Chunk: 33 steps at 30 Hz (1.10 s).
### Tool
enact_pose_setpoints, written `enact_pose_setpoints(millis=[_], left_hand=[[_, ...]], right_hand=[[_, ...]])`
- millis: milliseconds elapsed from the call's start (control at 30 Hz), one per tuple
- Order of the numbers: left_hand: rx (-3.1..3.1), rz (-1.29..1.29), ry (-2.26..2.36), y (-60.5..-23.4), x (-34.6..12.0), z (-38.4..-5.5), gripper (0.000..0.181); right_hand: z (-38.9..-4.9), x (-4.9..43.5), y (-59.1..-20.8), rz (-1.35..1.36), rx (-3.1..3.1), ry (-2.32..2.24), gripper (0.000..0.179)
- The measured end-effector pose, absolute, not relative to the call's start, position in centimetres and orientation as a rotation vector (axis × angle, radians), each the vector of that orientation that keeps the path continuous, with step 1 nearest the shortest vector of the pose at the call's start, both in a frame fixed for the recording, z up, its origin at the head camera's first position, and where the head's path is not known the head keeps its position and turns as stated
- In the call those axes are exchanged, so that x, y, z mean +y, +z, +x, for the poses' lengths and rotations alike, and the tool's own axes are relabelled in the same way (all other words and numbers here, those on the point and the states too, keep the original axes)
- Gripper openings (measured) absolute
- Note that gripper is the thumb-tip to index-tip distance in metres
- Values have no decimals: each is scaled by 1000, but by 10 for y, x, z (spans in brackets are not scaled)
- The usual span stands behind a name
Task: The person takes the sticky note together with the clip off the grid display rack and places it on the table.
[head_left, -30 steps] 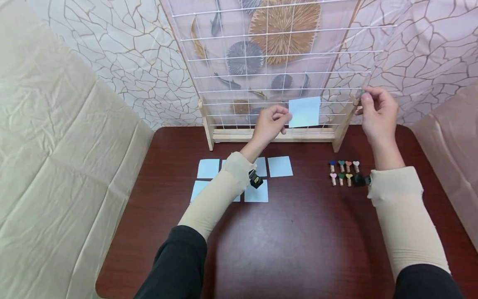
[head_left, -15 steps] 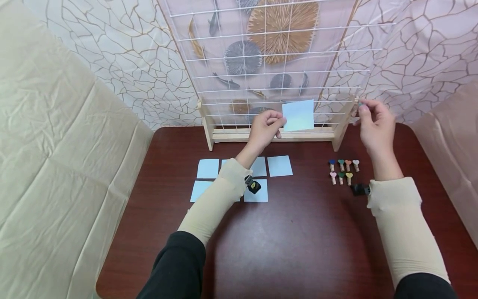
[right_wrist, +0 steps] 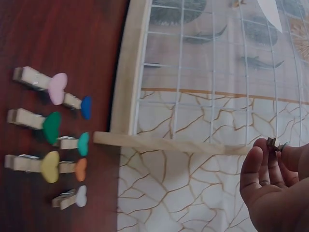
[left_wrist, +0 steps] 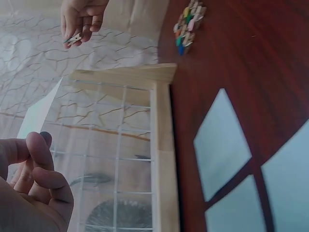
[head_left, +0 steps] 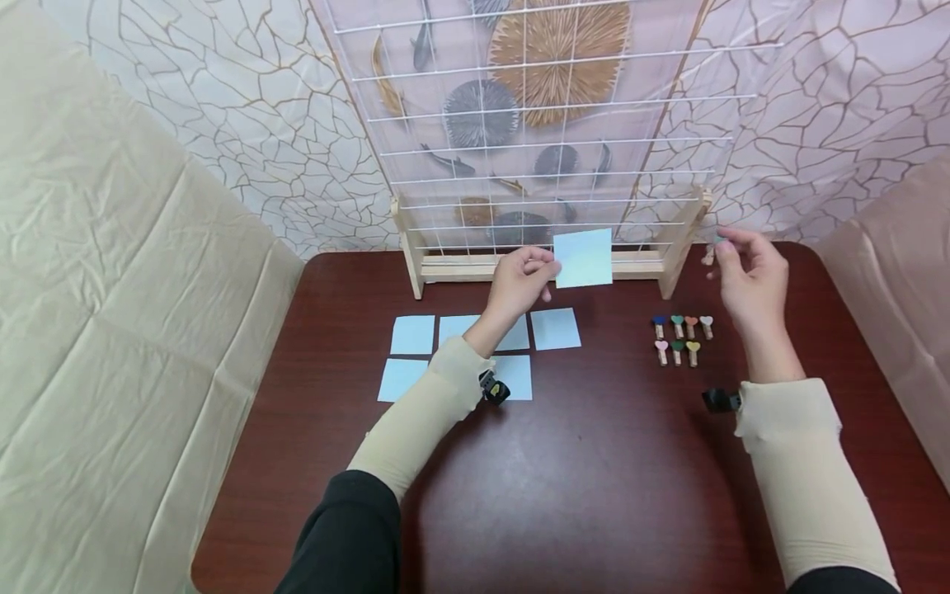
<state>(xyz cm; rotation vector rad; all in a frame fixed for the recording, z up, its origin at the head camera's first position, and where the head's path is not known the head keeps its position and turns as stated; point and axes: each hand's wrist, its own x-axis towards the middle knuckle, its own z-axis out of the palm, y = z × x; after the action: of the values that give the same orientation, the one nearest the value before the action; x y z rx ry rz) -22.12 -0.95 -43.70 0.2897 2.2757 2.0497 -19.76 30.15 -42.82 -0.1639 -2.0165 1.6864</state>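
Observation:
My left hand pinches a light blue paper square by its left edge, in front of the lower part of a white wire grid rack. Between the thumb and fingers of my right hand is a small wooden clothespin, held in the air right of the rack's wooden foot. In the left wrist view this clothespin shows side-on; its decoration is mostly covered by the fingers. Paper and clothespin are apart from each other.
Several blue paper squares lie in two rows on the dark red table, partly hidden by my left arm. Several clothespins with coloured hearts lie in two rows at the right. A patterned cloth hangs behind the rack.
Both hands have come down and nearer, still holding the paper square and the clothespin. The paper has also shifted left, from in front of the grid wires to the rack's wooden base.

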Motion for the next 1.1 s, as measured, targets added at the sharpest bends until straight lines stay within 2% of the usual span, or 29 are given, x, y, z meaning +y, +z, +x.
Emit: enact_pose_setpoints(millis=[233, 767, 1100], left_hand=[[2270, 236, 2034, -450, -13, -215, 11], [2295, 163, 1983, -471, -22, -194, 12], [2282, 99, 1963, -484, -24, -181, 10]], right_hand=[[-191, 309, -445, -217, -1890, 1862, 19], [-170, 318, -471, -320, -2034, 1771, 12], [-160, 326, -480, -388, -2180, 1687, 14]])
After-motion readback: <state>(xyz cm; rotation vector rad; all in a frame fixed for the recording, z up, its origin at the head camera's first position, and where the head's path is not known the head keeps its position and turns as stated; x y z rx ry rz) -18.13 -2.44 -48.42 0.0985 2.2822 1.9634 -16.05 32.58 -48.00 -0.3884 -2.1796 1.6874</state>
